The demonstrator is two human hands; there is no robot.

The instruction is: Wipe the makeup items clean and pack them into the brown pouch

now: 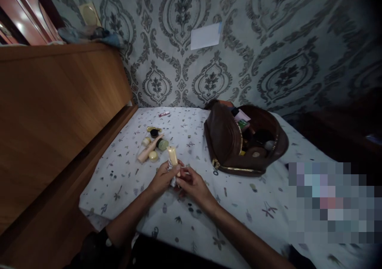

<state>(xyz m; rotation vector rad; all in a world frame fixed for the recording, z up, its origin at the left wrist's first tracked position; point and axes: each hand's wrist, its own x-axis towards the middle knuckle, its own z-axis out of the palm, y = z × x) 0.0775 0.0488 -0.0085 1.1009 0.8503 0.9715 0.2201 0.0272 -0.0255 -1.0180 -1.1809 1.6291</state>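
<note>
A pale yellow cosmetic tube [172, 156] stands up out of my hands, its flat crimped end pointing away from me. My left hand [162, 178] is closed around the tube, with a crumpled white tissue or cloth [173, 181] showing between the fingers. From the other side, the bent fingers of my right hand [193, 184] close on the tube's lower end, which is mostly hidden. Just beyond lie a long pinkish tube [146, 153], a small cream-coloured jar [153, 156], a greenish jar [162, 144] and a round black-lidded pot [154, 133].
An unzipped brown cosmetic bag [222, 135] filled with items stands on the right of the patterned white sheet [119, 181]. A pink lip-gloss tube [164, 114] lies near the wall. A wooden cabinet [59, 114] borders the left side. The lower right is blurred out.
</note>
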